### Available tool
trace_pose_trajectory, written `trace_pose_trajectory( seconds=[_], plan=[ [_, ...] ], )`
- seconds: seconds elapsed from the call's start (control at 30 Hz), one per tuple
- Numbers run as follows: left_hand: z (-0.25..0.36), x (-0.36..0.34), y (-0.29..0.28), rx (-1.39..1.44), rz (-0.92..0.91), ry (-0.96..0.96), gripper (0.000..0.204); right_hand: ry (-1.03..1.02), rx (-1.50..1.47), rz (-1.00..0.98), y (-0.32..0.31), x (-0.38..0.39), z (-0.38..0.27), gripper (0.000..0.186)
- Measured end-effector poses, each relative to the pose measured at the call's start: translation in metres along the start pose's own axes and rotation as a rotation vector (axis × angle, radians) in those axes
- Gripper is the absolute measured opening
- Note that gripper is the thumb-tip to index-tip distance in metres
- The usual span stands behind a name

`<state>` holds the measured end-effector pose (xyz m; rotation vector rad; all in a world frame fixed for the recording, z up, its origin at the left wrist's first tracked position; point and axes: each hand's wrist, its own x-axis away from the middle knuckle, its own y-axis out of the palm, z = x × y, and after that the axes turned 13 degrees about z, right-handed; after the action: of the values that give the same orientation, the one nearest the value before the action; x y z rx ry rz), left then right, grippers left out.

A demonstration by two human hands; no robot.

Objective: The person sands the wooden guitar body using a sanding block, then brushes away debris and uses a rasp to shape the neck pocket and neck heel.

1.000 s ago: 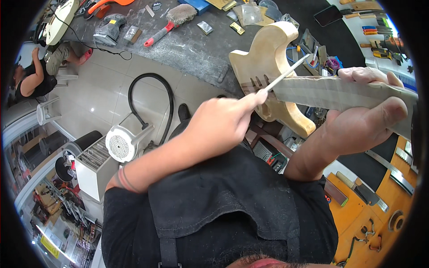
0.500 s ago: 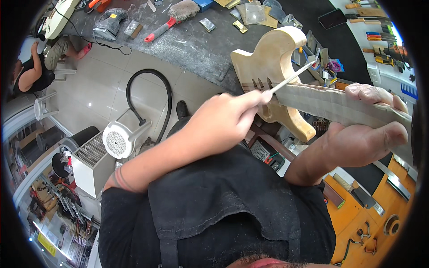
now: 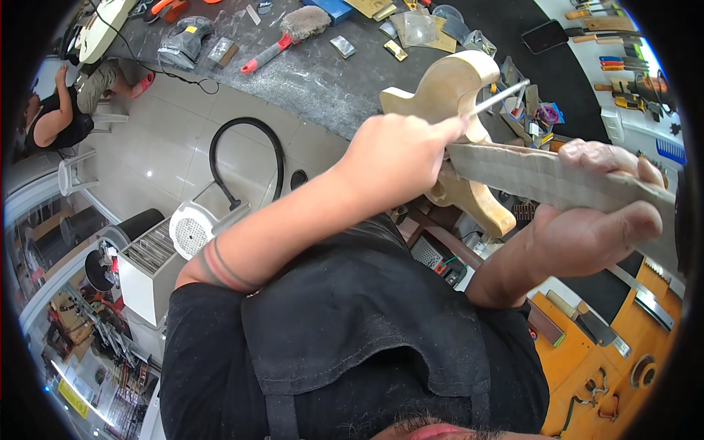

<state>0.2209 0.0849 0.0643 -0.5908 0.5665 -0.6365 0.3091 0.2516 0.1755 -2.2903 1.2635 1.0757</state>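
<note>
An unfinished electric guitar with a pale wooden body (image 3: 437, 88) lies slantwise in front of me, its neck (image 3: 513, 170) covered in greyish wrapping. My left hand (image 3: 400, 152) is closed around a slim, light rod that looks like a file (image 3: 500, 96). That rod crosses the body close to where the neck joins, its tip pointing up and right; its other end is hidden in my fist. Farther along the neck, my right hand (image 3: 587, 227) grips it, thumb on the near side and fingertips over the far edge. My left hand hides the body's middle.
On the dark workbench (image 3: 323, 95) lie a red-handled brush (image 3: 286, 40), a dusty sander (image 3: 185, 42) and small blocks. A phone (image 3: 545, 35) and hand tools sit at right. A black hose (image 3: 277, 147) curls by a white stool (image 3: 192, 229). Another person (image 3: 62, 110) sits far left.
My left hand has moved up and to the right with the rod, over the guitar body. My right hand keeps its hold on the neck, almost unmoved.
</note>
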Motion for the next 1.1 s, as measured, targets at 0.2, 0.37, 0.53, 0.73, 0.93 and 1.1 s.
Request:
trace_pose_trajectory(
  seconds=[0.2,0.37,0.53,0.73,0.93,1.1],
  plan=[
    [0.015,0.046,-0.020,0.138,-0.070,-0.103,0.049,0.033,0.255,0.060,0.000,-0.005,0.000,0.075],
    [-0.002,0.002,-0.004,-0.073,0.082,0.048,0.046,0.059,0.181,0.035,0.005,-0.009,0.003,0.074],
    [0.006,0.023,-0.010,-0.011,0.030,0.011,0.044,0.087,0.128,0.013,0.008,-0.013,0.007,0.076],
    [0.004,0.026,-0.018,-0.215,0.064,0.016,0.044,0.118,0.076,0.017,0.018,-0.019,0.011,0.075],
    [-0.003,0.003,-0.019,-0.292,0.185,0.096,0.050,0.190,0.028,0.119,0.049,-0.024,0.022,0.060],
    [-0.001,0.042,-0.030,-0.179,0.084,-0.034,0.043,0.216,0.055,0.083,0.076,-0.025,-0.001,0.052]
  ],
)
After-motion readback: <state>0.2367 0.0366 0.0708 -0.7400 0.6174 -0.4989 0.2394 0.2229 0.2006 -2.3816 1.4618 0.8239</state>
